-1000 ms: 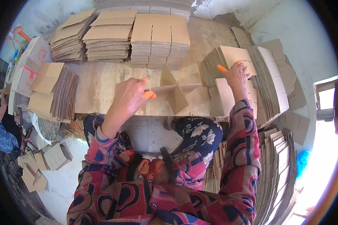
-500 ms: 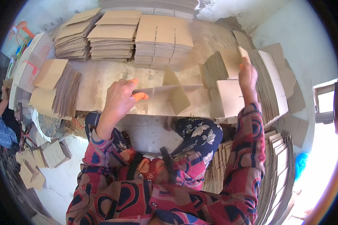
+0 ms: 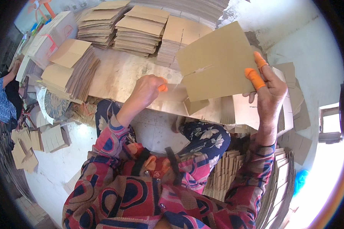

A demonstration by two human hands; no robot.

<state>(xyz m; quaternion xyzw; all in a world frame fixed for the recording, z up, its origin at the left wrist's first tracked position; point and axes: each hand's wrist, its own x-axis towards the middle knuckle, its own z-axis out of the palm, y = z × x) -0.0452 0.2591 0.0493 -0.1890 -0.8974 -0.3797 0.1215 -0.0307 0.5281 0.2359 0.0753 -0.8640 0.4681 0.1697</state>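
My right hand [image 3: 269, 93], with orange finger cots on its fingertips, is closed on the edge of a brown cardboard sheet [image 3: 221, 65]. The sheet is raised and tilted over the table, with a short slit at its left side. My left hand [image 3: 147, 91] is closed, orange cots at its fingertips, pinching the end of a long cardboard strip [image 3: 174, 93]. Below the raised sheet, a smaller cardboard piece [image 3: 197, 106] shows at the strip's right part. The sheet hides how strip and piece meet.
Cardboard stacks stand along the table's back [image 3: 139, 28] and left side [image 3: 70, 70]. More cardboard pieces [image 3: 248, 108] stand at the right, partly hidden. Slotted cardboard bundles [image 3: 225, 171] are beside my right leg. Another person's arm [image 3: 11, 74] is at the far left.
My right hand has come from the stack at the right toward the middle, bringing the cardboard sheet. My left hand keeps the strip and appears farther right as the view shifts.
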